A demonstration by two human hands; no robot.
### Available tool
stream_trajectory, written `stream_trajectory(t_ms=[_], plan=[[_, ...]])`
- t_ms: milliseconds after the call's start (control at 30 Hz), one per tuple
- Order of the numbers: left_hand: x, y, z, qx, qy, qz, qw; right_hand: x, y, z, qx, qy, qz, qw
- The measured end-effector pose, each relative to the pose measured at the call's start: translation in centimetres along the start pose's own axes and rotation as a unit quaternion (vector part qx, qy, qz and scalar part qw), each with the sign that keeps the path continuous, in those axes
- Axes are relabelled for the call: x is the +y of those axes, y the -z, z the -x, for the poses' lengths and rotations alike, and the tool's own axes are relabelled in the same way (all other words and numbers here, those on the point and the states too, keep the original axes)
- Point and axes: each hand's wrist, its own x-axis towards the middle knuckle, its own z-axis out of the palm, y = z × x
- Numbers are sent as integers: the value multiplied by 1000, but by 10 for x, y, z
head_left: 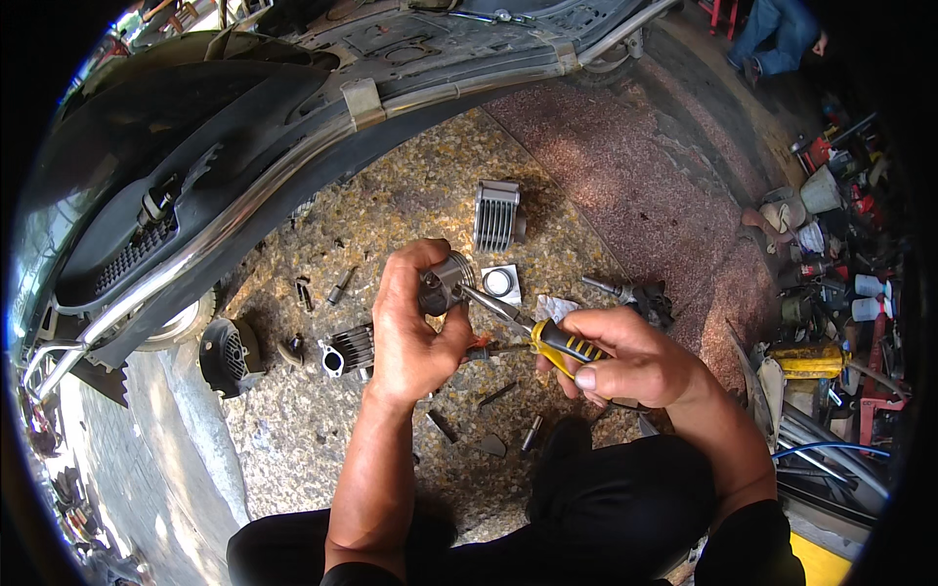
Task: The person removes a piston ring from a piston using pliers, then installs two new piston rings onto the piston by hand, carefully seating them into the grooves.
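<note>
- The speckled stony floor (293, 449) is under all my work, and small parts are lying scattered on it.
- The dark vehicle body (205, 117), with a shiny metal tube along its edge, fills the upper left.
- My right grip (630, 356) is closed around the yellow-and-black handles of the needle-nose pliers (531, 327); their tips point to the left and meet the side of the piston.
- My left grip (410, 317) is gripping the piston, with fingers and thumb around it.
- The finned cylinder block (496, 215) stands on the floor, beyond my hands.
- The round black cover (232, 358) lies at the left; between it and my left wrist is a finned metal part (350, 352) with an oval opening.
- The grey piston (445, 285) is above the floor, in my left grip.
- A white square piece (514, 285) with a round shape on it lies just beyond the pliers.
- A small metal pin (532, 433) lies nearer to my knees.
</note>
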Motion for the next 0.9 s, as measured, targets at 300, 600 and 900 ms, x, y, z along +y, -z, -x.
stream_trajectory(t_ms=[300,600,900], plan=[[-8,9,2,62,84,218,970,24,37,18,58,-23,19,998],[-32,21,6,124,218,196,948,155,41,-43,63,-252,191,947],[-63,19,19,155,269,218,925,162,30,-92,-39,-259,499,826]])
